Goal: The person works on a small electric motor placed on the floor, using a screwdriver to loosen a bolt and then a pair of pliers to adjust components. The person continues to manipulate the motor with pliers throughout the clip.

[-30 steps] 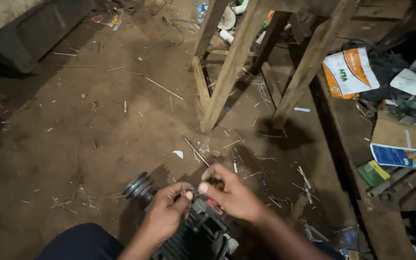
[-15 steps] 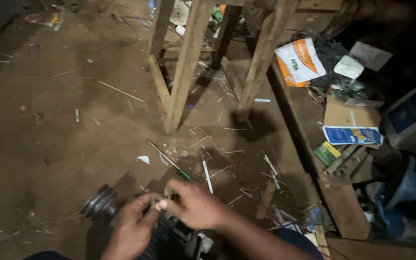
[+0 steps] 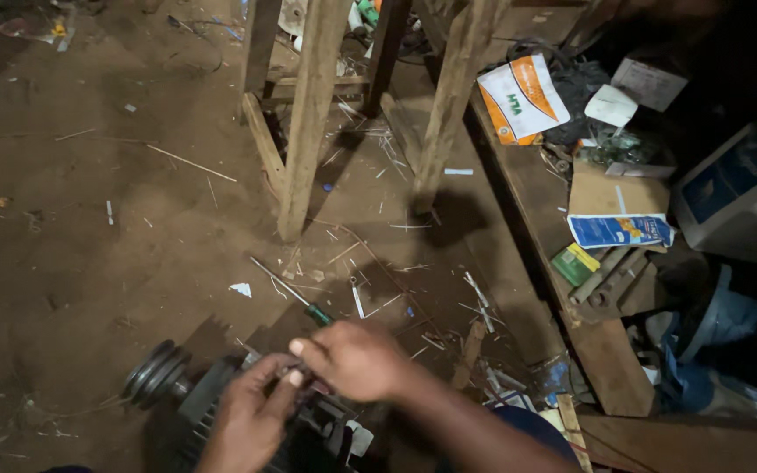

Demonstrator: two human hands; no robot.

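Both hands meet over a dark electric motor (image 3: 221, 412) lying on the dirt floor, with a grooved black pulley (image 3: 155, 374) on its left end. My left hand (image 3: 251, 416) pinches something small at the motor's top; what it is cannot be made out. My right hand (image 3: 357, 359) comes in from the right, its fingers closed against the left hand's fingertips on the same spot. A green-handled screwdriver (image 3: 295, 296) lies on the floor just beyond my right hand, not touched.
A wooden stand's legs (image 3: 308, 131) rise from the floor ahead. A plank shelf (image 3: 562, 245) at right carries an orange-and-white bag (image 3: 523, 96), cardboard boxes (image 3: 615, 206) and tools. Wire scraps and splinters litter the ground.
The view has shifted right and slightly back; the hands stay on the motor's top, fingers still worked together at the same spot.
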